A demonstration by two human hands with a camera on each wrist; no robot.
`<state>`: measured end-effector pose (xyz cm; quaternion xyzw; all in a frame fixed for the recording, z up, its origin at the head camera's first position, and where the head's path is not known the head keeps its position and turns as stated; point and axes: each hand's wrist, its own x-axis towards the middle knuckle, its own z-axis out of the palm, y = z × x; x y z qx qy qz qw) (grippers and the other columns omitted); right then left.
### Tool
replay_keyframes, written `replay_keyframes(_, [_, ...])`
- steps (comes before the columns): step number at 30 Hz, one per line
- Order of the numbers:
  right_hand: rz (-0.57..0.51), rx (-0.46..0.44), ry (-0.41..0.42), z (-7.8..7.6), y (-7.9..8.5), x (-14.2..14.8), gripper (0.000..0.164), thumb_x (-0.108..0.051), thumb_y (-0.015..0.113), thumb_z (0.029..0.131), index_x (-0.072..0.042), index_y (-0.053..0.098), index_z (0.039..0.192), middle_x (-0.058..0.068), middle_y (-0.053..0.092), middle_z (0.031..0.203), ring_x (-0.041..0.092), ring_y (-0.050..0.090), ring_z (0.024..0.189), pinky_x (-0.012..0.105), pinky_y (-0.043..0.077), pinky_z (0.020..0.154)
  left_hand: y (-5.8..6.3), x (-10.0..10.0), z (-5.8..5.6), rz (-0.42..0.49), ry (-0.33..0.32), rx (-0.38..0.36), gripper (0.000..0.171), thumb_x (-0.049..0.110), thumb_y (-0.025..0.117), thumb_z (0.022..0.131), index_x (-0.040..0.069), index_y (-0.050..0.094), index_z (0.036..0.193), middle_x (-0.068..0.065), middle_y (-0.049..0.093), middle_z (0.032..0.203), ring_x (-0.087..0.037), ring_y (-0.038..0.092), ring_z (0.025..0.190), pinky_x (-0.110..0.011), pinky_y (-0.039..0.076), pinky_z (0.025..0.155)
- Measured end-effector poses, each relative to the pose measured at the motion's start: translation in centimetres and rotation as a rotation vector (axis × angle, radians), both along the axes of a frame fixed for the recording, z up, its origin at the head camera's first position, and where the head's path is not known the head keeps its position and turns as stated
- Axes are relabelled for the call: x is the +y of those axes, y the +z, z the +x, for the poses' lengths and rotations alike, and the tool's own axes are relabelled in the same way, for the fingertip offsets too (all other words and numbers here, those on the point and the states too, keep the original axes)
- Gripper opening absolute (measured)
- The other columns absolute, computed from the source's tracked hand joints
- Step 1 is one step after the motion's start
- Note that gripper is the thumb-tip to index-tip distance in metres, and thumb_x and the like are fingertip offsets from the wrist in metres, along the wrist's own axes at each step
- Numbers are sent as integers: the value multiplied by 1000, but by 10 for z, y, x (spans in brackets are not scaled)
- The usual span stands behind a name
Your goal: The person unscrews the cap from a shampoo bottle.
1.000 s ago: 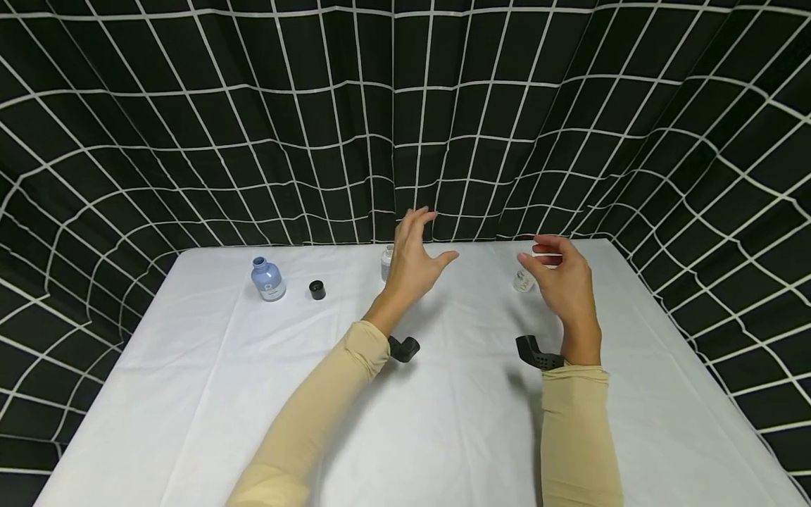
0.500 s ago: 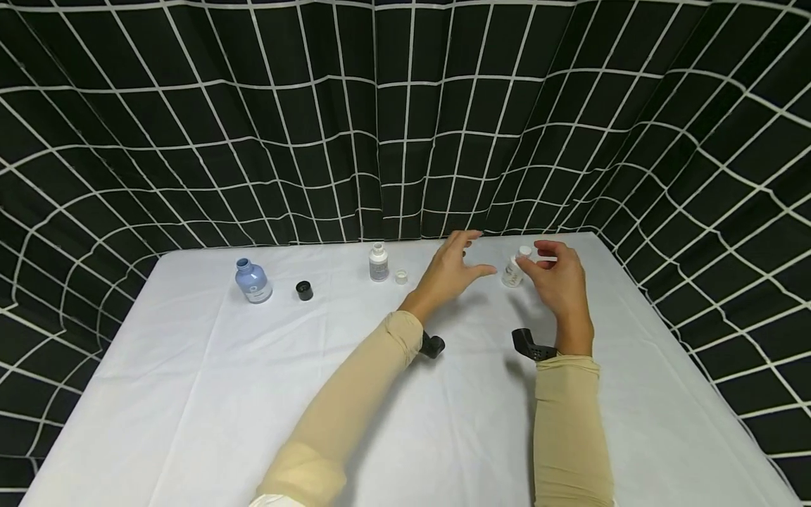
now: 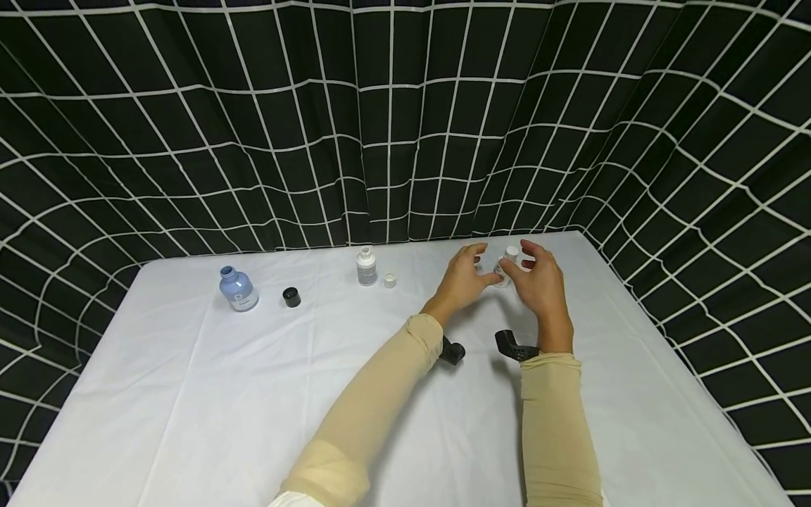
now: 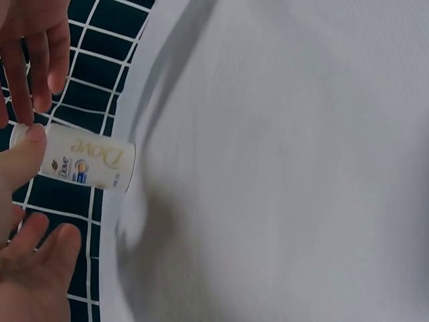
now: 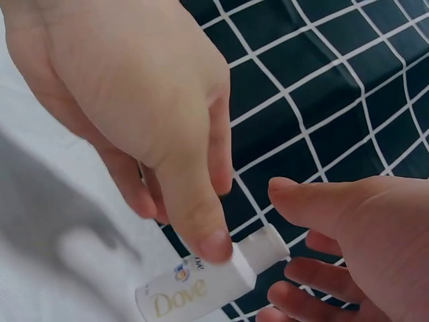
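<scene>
A small white Dove bottle with a white cap stands upright at the far right of the table. To its left my left hand is held with fingers and thumb spread. Its thumb overlaps the bottle below the cap in the right wrist view; whether they touch I cannot tell. My right hand is on the other side, loosely curved with a gap between thumb and fingers. In the right wrist view that hand appears apart from the cap. Part of the bottle is hidden by the hands in the head view.
An uncapped white bottle stands near the back, beside a small white cap. Further left are a black cap and an open blue bottle. A black gridded curtain borders the white-covered table.
My left hand has moved right, up to the Dove bottle, uncovering the white bottle and its small cap. My right hand has stayed beside the Dove bottle. The head view has shifted right.
</scene>
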<state>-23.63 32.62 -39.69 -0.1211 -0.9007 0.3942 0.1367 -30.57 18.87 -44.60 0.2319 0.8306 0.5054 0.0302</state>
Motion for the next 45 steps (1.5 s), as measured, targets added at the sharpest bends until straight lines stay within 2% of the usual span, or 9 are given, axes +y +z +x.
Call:
replay_keyframes(8, [-2, -22, 34, -2, -5, -2, 65, -30, 62, 102, -4, 39, 156, 19, 45, 158, 42, 52, 139, 56, 49, 109, -3, 7, 5, -87, -24, -72, 77, 34, 76, 93, 8, 41, 156, -12, 52, 155, -25, 59, 135, -32, 51, 110])
replay_keyframes(11, [-5, -20, 33, -3, -7, -2, 63, -29, 61, 103, -4, 39, 156, 21, 46, 157, 42, 52, 139, 55, 49, 109, -5, 9, 6, -73, -45, -64, 70, 31, 74, 95, 8, 44, 154, -11, 52, 154, -24, 61, 133, -33, 52, 109])
replay_keyframes(17, [15, -5, 18, -6, -8, -3, 58, -26, 61, 103, -1, 44, 152, 27, 50, 148, 43, 55, 133, 55, 47, 108, -5, 13, 8, -39, -68, -49, 54, 21, 68, 99, 9, 52, 149, -10, 64, 143, -22, 67, 122, -29, 55, 102])
replay_keyframes(24, [75, 10, -17, -8, -14, -5, 45, -23, 62, 102, 2, 58, 139, 29, 54, 130, 41, 60, 114, 51, 48, 97, -6, 17, 11, -6, -43, -40, 46, 18, 68, 98, 10, 59, 143, -8, 67, 138, -20, 68, 119, -24, 55, 97])
replay_keyframes(28, [94, 38, -27, -8, -16, -5, 39, -21, 63, 101, 2, 63, 133, 27, 57, 125, 40, 60, 111, 51, 48, 95, -7, 19, 13, 20, -23, -45, 46, 18, 70, 97, 10, 60, 141, -8, 69, 134, -20, 69, 118, -21, 56, 96])
replay_keyframes(32, [100, 80, -34, -7, -11, -8, 38, -21, 66, 100, 3, 65, 129, 26, 60, 119, 39, 59, 110, 50, 47, 95, -4, 18, 15, 56, 3, -30, 43, 17, 72, 96, 11, 63, 138, -6, 70, 131, -18, 70, 115, -19, 56, 92])
replay_keyframes(38, [122, 183, -38, -3, 4, -20, 37, -26, 71, 97, 3, 70, 120, 23, 65, 102, 35, 58, 100, 43, 43, 87, 6, 9, 16, 132, 37, 12, 43, 17, 78, 91, 12, 65, 132, -4, 70, 128, -19, 68, 118, -22, 56, 96])
replay_keyframes(42, [123, 232, -13, 2, 13, -30, 37, -27, 74, 95, 2, 72, 117, 22, 67, 99, 34, 60, 97, 39, 43, 83, 12, 0, 19, 174, 64, 9, 39, 15, 77, 91, 12, 67, 129, -4, 72, 124, -17, 68, 115, -19, 56, 93])
replay_keyframes(45, [130, 262, -1, 6, 18, -35, 35, -26, 75, 94, 2, 73, 115, 21, 67, 98, 34, 60, 94, 38, 43, 80, 15, -6, 22, 187, 61, 13, 38, 17, 77, 92, 13, 68, 128, -5, 73, 123, -16, 68, 114, -16, 55, 93])
